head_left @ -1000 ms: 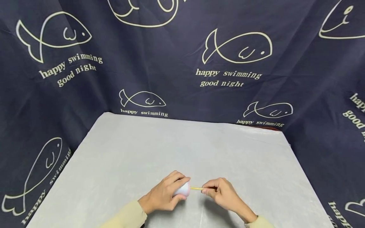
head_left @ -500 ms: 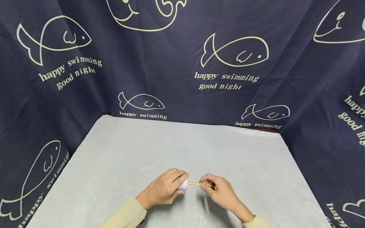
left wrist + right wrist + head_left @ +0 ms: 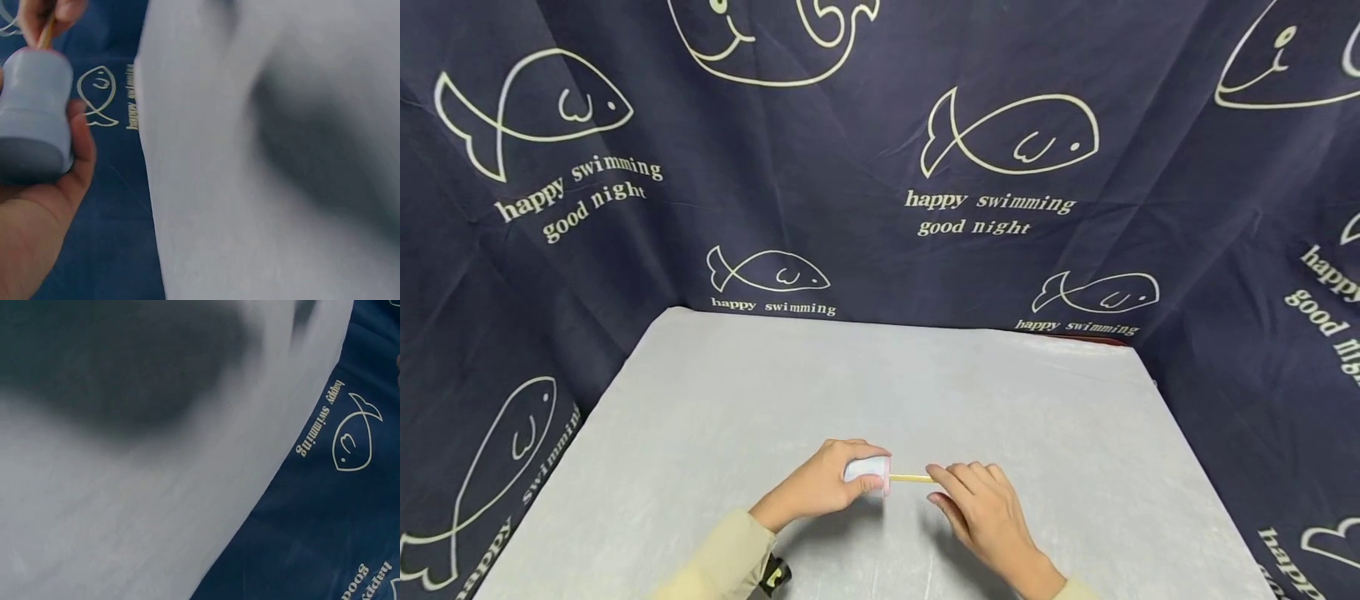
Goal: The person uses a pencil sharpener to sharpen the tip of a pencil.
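A light blue, waisted pencil sharpener [image 3: 859, 468] with a pink rim lies sideways over the table. My left hand [image 3: 820, 483] grips it, the thumb on the near side and fingers over the far side. In the left wrist view the sharpener [image 3: 37, 94] shows its darker, rounded base towards the camera. A yellow pencil [image 3: 912, 478] sticks out of the pink end; its tip is hidden inside. My right hand [image 3: 981, 508] has its fingers curled around the pencil's other end, which they hide. The right wrist view shows neither that hand's fingers nor the pencil.
A pale cloth covers the table [image 3: 820, 375]. Dark blue curtains [image 3: 865, 192] printed with fish and lettering hang behind it and at both sides. A black device [image 3: 775, 573] sits at the left wrist, by the cream sleeve [image 3: 726, 554].
The left hand has turned around the sharpener, now showing more of its blue side and its thumb. The right hand's fingers have shifted on the pencil, thumb and index finger now farther apart.
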Tool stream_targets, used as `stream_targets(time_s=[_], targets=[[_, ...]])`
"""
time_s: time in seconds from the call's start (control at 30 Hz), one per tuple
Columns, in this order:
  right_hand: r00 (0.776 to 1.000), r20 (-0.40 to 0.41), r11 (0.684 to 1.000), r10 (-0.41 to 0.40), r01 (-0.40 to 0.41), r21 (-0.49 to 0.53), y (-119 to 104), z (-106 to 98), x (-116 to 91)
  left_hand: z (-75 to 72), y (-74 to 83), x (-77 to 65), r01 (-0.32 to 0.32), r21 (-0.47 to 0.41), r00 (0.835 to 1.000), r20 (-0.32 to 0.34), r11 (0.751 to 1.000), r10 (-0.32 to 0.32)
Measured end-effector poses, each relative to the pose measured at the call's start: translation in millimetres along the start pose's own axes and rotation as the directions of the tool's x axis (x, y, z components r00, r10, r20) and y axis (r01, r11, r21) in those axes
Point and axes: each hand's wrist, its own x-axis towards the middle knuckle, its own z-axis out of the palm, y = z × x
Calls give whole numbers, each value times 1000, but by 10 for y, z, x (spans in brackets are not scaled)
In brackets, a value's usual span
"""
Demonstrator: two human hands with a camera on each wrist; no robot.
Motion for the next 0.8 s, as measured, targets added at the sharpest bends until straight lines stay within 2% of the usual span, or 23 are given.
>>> stream_targets(time_s=[0.13, 0.2, 0.33, 0.4, 0.47, 0.53, 0.57, 0.6, 0.63, 0.67, 0.73, 0.77, 0.8], targets=[[985, -112, 989, -132, 125, -74, -15, -19, 103, -51, -6, -4, 28, -133, 995, 98, 991, -15], [973, -147, 980, -180, 165, -108, -27, -35, 169, -58, -10, -12, 47, -220, 991, 135, 974, -17], [959, -189, 973, -212, 190, -130, -50, -56, 269, -37, -10, -20, 53, -324, 989, 150, 945, -4], [965, -189, 980, -181, 163, -111, -69, -61, 283, -21, 0, -31, 21, -303, 992, 124, 953, 17], [983, -152, 994, -101, 95, -45, -99, -60, 263, -15, 6, -55, -54, -220, 995, 75, 974, 72], [998, -51, 998, 40, -37, 59, -142, -81, 241, -11, 18, -81, -146, -112, 989, 23, 983, 149], [992, 24, 985, 128, -130, 115, -161, -97, 230, -6, 22, -96, -193, -45, 981, -5, 980, 193], [970, 115, 956, 216, -234, 176, -176, -117, 222, -4, 25, -109, -249, 32, 968, -24, 968, 249], [924, 232, 903, 305, -358, 237, -189, -145, 221, 0, 25, -113, -303, 112, 950, -37, 946, 309], [854, 358, 829, 376, -483, 281, -194, -178, 229, 7, 25, -112, -352, 189, 930, -41, 917, 366], [682, 574, 650, 453, -693, 311, -177, -226, 243, 27, 22, -109, -441, 339, 877, -37, 831, 480], [599, 653, 567, 463, -766, 301, -160, -244, 245, 48, 14, -109, -469, 403, 852, -29, 786, 523], [528, 713, 503, 462, -818, 279, -143, -260, 247, 76, 4, -113, -489, 451, 831, -20, 747, 556]])
